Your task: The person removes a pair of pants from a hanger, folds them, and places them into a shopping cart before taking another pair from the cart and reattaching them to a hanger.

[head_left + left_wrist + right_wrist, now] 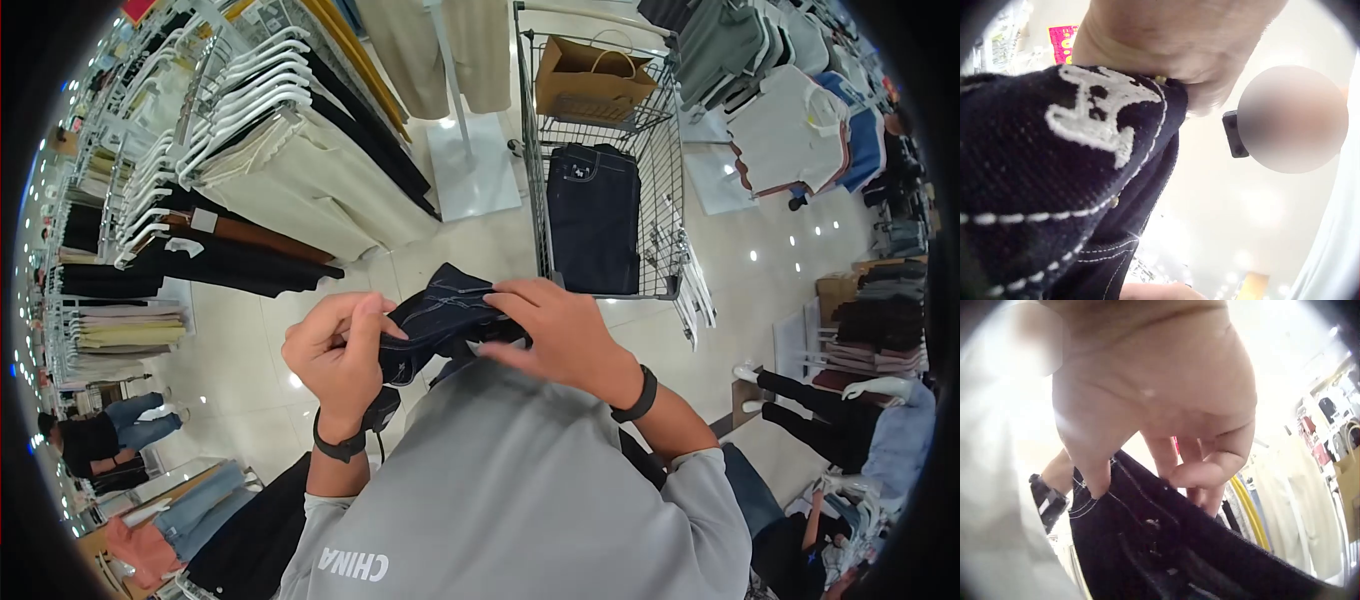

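Dark denim jeans [440, 310] with white stitching are bunched between both hands in front of the chest. On the cloth, a white embroidered motif [1094, 112] shows large in the left wrist view. My left hand [340, 345] pinches the left end, its thumb pressed on the fabric. The right hand [565, 335] has its fingers over the upper edge and its thumb lower, with denim between them. In the right wrist view, the right thumb [1094, 472] overlaps the stitched edge.
Ahead stands a wire shopping cart [682, 200] with folded dark denim [595, 220] and a brown paper bag [595, 80]. Hanging trousers [290, 190] crowd the left. Tops [790, 130] hang at the right. A person [100, 435] is at the far left, a mannequin [850, 420] at right.
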Demonstrator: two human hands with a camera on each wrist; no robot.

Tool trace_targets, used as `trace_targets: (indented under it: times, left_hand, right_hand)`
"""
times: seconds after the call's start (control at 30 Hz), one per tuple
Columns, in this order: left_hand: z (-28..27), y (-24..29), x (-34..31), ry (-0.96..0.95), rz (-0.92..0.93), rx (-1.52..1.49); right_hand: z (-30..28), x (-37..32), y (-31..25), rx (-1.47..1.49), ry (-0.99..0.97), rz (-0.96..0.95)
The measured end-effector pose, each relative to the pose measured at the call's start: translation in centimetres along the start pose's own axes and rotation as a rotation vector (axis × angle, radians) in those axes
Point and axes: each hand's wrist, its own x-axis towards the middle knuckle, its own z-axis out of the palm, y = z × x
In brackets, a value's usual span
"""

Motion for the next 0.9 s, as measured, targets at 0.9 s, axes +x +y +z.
trace_targets:
  times: [0.9]
  left_hand:
    - [-9.9, -8.3, 2.9, -0.912, -0.05, -0.379]
  right_hand:
    - [1.1, 2.8, -4.7, 0.105, 0.068, -0.341]
